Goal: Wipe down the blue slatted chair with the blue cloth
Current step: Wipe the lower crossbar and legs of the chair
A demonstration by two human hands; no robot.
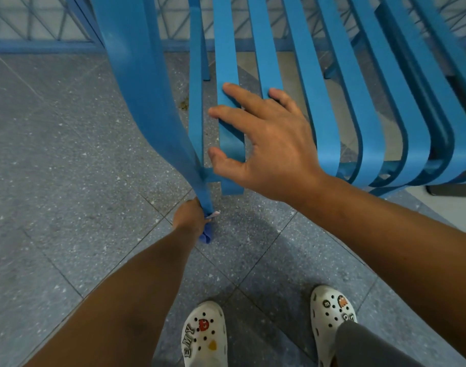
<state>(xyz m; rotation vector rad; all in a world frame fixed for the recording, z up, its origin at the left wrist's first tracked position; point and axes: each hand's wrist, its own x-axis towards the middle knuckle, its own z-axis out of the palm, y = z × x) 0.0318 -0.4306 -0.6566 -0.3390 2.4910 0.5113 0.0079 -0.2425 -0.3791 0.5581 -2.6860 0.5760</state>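
The blue slatted chair (332, 107) fills the upper half of the head view, its seat slats curving down at the front edge. My right hand (263, 144) rests flat on the left seat slats, fingers spread, holding nothing. My left hand (190, 217) is down at the foot of the chair's front left leg (147, 102), closed around the blue cloth (206, 235), which is pressed against the leg's lower end. Only a small bunched part of the cloth shows below my fist.
The floor (67, 168) is grey speckled tile. My two feet in white clogs (205, 337) stand just in front of the chair. A blue metal railing (41, 35) runs along the back. A second blue frame (438, 75) sits at the right.
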